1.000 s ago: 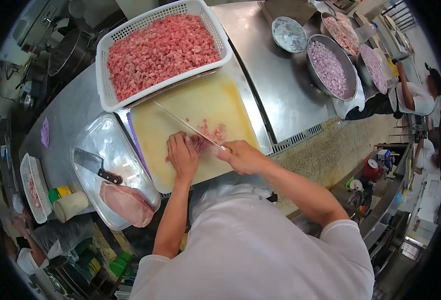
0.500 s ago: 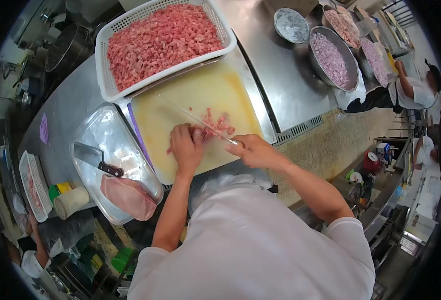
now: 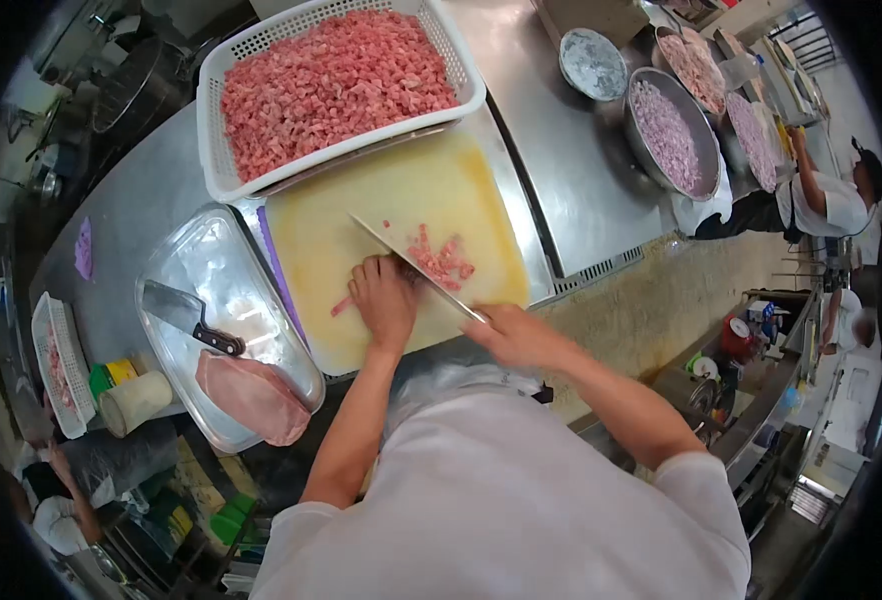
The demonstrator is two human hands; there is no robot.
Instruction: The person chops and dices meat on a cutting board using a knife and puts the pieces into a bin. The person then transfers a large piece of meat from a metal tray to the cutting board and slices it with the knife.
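My right hand [image 3: 514, 334] is closed round the handle of a long knife [image 3: 416, 268], whose blade slants up and left over the yellowish cutting board [image 3: 361, 205]. On the left of the blade, my left hand [image 3: 384, 298] presses down with curled fingers on a piece of meat that it mostly hides. Small cut pieces of meat [image 3: 445, 262] lie on the board beyond the blade, and a thin strip [image 3: 341, 306] lies left of my left hand. Behind the board stands a white basket [image 3: 211, 130] of diced meat [image 3: 336, 85].
To the left, a metal tray [image 3: 186, 375] holds a cleaver [image 3: 196, 318] and a slab of meat [image 3: 251, 397]. Bowls of chopped purple-white pieces [image 3: 664, 137] and a smaller bowl [image 3: 593, 64] are at the upper right. A person [image 3: 831, 195] stands far right, another [image 3: 59, 505] lower left.
The knife and my right hand have moved slightly right and nearer my body. More cut pieces show beside the blade than a second ago. The view has shifted a little.
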